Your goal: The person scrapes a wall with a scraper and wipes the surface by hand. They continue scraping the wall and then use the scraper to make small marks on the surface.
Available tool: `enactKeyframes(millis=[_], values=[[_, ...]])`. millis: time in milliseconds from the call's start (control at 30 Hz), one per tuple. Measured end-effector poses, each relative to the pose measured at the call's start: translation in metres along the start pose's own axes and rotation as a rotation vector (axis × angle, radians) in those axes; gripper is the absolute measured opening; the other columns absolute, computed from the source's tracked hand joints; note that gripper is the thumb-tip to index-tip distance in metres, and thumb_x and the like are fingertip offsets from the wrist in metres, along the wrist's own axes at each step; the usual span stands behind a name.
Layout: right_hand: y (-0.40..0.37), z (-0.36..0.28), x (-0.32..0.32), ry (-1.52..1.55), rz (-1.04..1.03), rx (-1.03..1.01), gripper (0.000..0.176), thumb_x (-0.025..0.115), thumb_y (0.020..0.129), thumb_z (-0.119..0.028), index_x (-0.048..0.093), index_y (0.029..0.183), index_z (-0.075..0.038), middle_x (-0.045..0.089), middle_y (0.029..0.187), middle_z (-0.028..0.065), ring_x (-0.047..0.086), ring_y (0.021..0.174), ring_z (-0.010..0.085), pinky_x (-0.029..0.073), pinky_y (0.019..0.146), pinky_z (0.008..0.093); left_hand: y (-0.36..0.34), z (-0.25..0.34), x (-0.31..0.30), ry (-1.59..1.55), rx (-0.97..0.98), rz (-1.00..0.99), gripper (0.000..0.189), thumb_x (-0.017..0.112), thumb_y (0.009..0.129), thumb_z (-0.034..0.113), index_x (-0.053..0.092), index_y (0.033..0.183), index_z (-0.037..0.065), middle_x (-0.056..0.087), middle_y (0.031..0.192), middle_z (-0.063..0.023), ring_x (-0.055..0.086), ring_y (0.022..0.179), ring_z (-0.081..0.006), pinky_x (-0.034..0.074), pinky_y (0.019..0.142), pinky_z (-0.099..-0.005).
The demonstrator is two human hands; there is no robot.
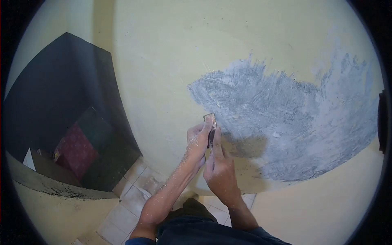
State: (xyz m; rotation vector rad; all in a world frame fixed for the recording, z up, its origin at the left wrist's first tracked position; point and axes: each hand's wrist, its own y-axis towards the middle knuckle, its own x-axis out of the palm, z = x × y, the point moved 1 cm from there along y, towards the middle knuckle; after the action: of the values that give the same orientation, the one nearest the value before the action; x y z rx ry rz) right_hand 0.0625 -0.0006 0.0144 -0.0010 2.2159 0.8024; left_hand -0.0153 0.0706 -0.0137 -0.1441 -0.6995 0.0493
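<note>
My left hand (197, 143) and my right hand (219, 165) are pressed together in front of a pale yellow wall (163, 53). Between them they grip a small flat scraper blade (210, 121), its tip pointing up toward the wall. The blade's end lies at the lower left edge of a wide grey scraped patch (286, 122) on the wall. White dust and flecks cover my left hand and forearm. My right index finger lies along the blade's side.
A dark doorway (61, 106) opens at the left, with a reddish box (75, 149) on the floor inside it. Light floor tiles (130, 196) run below the wall. A dark object (382, 122) juts from the wall at the right edge.
</note>
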Motion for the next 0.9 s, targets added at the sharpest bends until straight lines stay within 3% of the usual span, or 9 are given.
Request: enactKeyframes(millis=[67, 167, 200, 300, 433, 567, 667, 733, 900], values=[[0.006, -0.005, -0.001, 0.025, 0.004, -0.027, 0.063, 0.045, 0.083, 0.009, 0.024, 0.142, 0.013, 0.054, 0.116, 0.0362, 0.058, 0.096, 0.0474, 0.048, 0.081, 0.0451, 0.012, -0.008, -0.010, -0.013, 0.045, -0.048, 0.043, 0.061, 0.092, 0.047, 0.061, 0.072, 0.009, 0.052, 0.066, 0.0046, 0.043, 0.058, -0.0046, 0.031, 0.050, -0.0242], [-0.005, -0.003, -0.001, 0.031, -0.039, 0.059, 0.063, 0.044, 0.082, 0.010, 0.024, 0.142, 0.013, 0.053, 0.117, 0.0363, 0.058, 0.097, 0.0476, 0.048, 0.081, 0.0446, 0.006, -0.009, -0.014, 0.106, -0.005, -0.071, 0.034, 0.057, 0.095, 0.039, 0.062, 0.084, 0.008, 0.059, 0.076, 0.0007, 0.055, 0.066, -0.0084, 0.045, 0.057, -0.0261], [-0.005, -0.003, 0.001, 0.016, -0.022, 0.066, 0.063, 0.044, 0.082, 0.010, 0.024, 0.142, 0.013, 0.054, 0.115, 0.0362, 0.058, 0.096, 0.0476, 0.048, 0.080, 0.0446, 0.000, -0.012, -0.014, 0.176, -0.033, -0.049, 0.034, 0.057, 0.095, 0.039, 0.063, 0.084, 0.008, 0.060, 0.075, 0.0000, 0.056, 0.067, -0.0092, 0.046, 0.057, -0.0260], [-0.008, -0.004, 0.004, -0.016, -0.016, 0.088, 0.063, 0.045, 0.082, 0.008, 0.025, 0.142, 0.013, 0.055, 0.111, 0.0358, 0.058, 0.093, 0.0474, 0.048, 0.079, 0.0446, 0.002, -0.010, -0.010, 0.003, -0.014, -0.090, 0.035, 0.059, 0.094, 0.040, 0.062, 0.081, 0.008, 0.059, 0.073, -0.0001, 0.056, 0.065, -0.0091, 0.046, 0.057, -0.0263], [-0.005, -0.011, -0.002, -0.062, -0.099, 0.096, 0.063, 0.045, 0.083, 0.005, 0.024, 0.141, 0.014, 0.056, 0.104, 0.0344, 0.057, 0.090, 0.0469, 0.048, 0.077, 0.0452, -0.004, -0.002, -0.009, -0.019, -0.016, -0.051, 0.040, 0.059, 0.094, 0.042, 0.061, 0.074, 0.007, 0.054, 0.065, 0.0039, 0.046, 0.058, -0.0047, 0.036, 0.051, -0.0231], [0.002, -0.015, -0.005, -0.127, -0.222, 0.201, 0.063, 0.045, 0.083, 0.004, 0.024, 0.142, 0.013, 0.057, 0.105, 0.0330, 0.056, 0.091, 0.0470, 0.047, 0.077, 0.0466, -0.007, -0.002, 0.000, -0.051, -0.032, 0.021, 0.040, 0.058, 0.094, 0.043, 0.059, 0.071, 0.010, 0.052, 0.065, 0.0045, 0.043, 0.056, -0.0049, 0.034, 0.051, -0.0236], [0.011, -0.016, 0.003, 0.024, -0.168, 0.120, 0.064, 0.046, 0.081, 0.005, 0.025, 0.141, 0.013, 0.057, 0.104, 0.0320, 0.056, 0.092, 0.0471, 0.047, 0.078, 0.0478, -0.003, 0.006, -0.010, -0.086, -0.072, 0.017, 0.039, 0.058, 0.095, 0.042, 0.058, 0.072, 0.011, 0.051, 0.066, 0.0044, 0.042, 0.055, -0.0056, 0.035, 0.051, -0.0228], [0.006, -0.012, -0.010, -0.082, -0.242, 0.156, 0.067, 0.047, 0.080, 0.005, 0.024, 0.142, 0.013, 0.057, 0.103, 0.0321, 0.056, 0.092, 0.0472, 0.047, 0.078, 0.0478, -0.005, 0.006, -0.002, -0.146, -0.087, 0.083, 0.038, 0.057, 0.095, 0.042, 0.058, 0.071, 0.012, 0.050, 0.065, 0.0045, 0.041, 0.054, -0.0055, 0.034, 0.050, -0.0236], [0.009, -0.021, -0.007, -0.184, -0.245, 0.196, 0.070, 0.048, 0.077, 0.006, 0.025, 0.143, 0.010, 0.058, 0.103, 0.0319, 0.056, 0.095, 0.0473, 0.046, 0.079, 0.0482, -0.003, -0.005, -0.005, -0.113, -0.050, -0.030, 0.040, 0.057, 0.094, 0.043, 0.058, 0.071, 0.011, 0.051, 0.065, 0.0042, 0.041, 0.055, -0.0053, 0.032, 0.049, -0.0241]])
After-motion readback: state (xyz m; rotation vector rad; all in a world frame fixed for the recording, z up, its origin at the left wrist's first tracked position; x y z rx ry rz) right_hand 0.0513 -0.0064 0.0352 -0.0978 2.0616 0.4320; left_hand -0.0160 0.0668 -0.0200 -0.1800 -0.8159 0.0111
